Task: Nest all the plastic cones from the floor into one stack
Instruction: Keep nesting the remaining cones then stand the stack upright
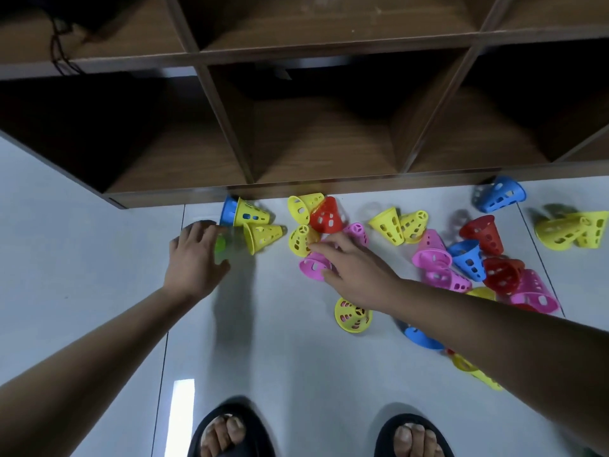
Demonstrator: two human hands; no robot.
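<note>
The plastic cones lie scattered on the pale tiled floor point(280, 364) in front of a brown wooden shelf unit point(329, 143) with open square compartments. The left hand point(194, 258) is stretched out near the foot of the shelf, its fingers point(192, 234) and thumb curled round a green cone point(220, 246) that is too blurred to make out further. Just beyond it, a yellow cone point(252, 216) is nested in a blue cone point(229, 211) against the shelf's base, and another yellow one point(263, 236) lies on its side touching them. The right hand point(354, 263) is in the middle of the heap, gripping a pink cone point(313, 266) between its thumb and bent fingers. Its forefinger tip also touches a small yellow cone point(300, 240). Behind that hand a red cone point(327, 216) leans against a yellow cone near the shelf point(304, 206). To the right, a loose pile of pink, blue, red and yellow cones lies tumbled together, several of them touching. A lone blue cone point(499, 194) lies by the shelf, and a pair of yellow cones point(570, 229) sits at the far right. One yellow cone with its wide mouth up point(352, 315) lies just beside the right wrist. A few more are partly hidden under the right forearm. Two feet in dark sandals point(230, 430) stand at the bottom edge.
</note>
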